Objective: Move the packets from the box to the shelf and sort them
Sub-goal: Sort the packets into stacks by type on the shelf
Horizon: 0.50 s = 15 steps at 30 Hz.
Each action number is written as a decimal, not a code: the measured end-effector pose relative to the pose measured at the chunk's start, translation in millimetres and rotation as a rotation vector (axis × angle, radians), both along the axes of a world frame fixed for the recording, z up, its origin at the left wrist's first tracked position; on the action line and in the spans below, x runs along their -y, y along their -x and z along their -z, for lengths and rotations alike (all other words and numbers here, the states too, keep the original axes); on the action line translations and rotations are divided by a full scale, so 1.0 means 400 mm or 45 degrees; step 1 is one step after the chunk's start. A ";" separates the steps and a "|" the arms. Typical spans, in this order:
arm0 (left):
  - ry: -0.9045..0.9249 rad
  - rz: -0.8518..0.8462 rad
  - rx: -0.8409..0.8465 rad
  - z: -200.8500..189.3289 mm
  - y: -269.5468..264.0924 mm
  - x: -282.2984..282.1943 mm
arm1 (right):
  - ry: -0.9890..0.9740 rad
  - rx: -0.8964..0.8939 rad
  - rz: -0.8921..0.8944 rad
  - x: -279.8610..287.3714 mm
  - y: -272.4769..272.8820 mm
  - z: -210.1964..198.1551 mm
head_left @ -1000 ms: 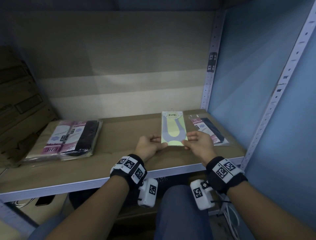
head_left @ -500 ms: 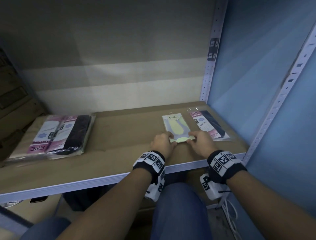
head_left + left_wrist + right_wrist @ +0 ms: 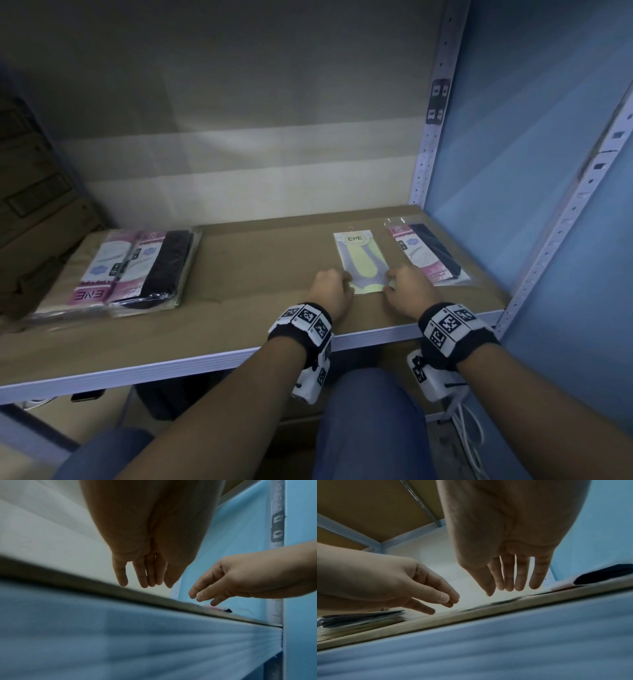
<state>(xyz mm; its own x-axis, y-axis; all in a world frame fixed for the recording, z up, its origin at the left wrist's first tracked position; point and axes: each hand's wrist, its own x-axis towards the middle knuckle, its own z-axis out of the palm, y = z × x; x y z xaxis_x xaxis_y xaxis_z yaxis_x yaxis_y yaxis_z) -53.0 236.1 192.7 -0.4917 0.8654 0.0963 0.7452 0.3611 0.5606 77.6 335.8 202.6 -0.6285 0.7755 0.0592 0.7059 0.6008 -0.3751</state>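
A yellow-and-lilac packet (image 3: 361,260) lies flat on the wooden shelf (image 3: 257,274), right of centre. My left hand (image 3: 330,286) sits at the packet's near left corner and my right hand (image 3: 406,287) at its near right corner. In the left wrist view the left hand's fingers (image 3: 145,577) hang straight, just above the shelf, holding nothing. The right hand's fingers (image 3: 510,577) point down the same way in the right wrist view. A pink-and-navy packet (image 3: 428,255) lies beside the yellow one, on its right.
A stack of pink, white and black packets (image 3: 137,270) lies at the shelf's left end. A blue wall (image 3: 548,171) and perforated metal uprights (image 3: 428,144) close off the right side. Brown cardboard boxes (image 3: 30,205) stand at far left. The shelf's white front edge (image 3: 171,363) runs above my knees.
The yellow packet went from being held by its near end to lying flat on the shelf. Both hands have let go and now sit at its near corners.
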 end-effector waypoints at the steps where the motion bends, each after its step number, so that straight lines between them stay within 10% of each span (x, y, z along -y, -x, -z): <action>1: -0.016 -0.004 -0.012 -0.006 0.009 0.009 | -0.005 -0.006 -0.002 0.007 0.003 -0.008; 15: -0.113 -0.310 -0.112 -0.142 0.287 0.312 | 0.056 -0.268 -0.252 0.221 0.252 -0.123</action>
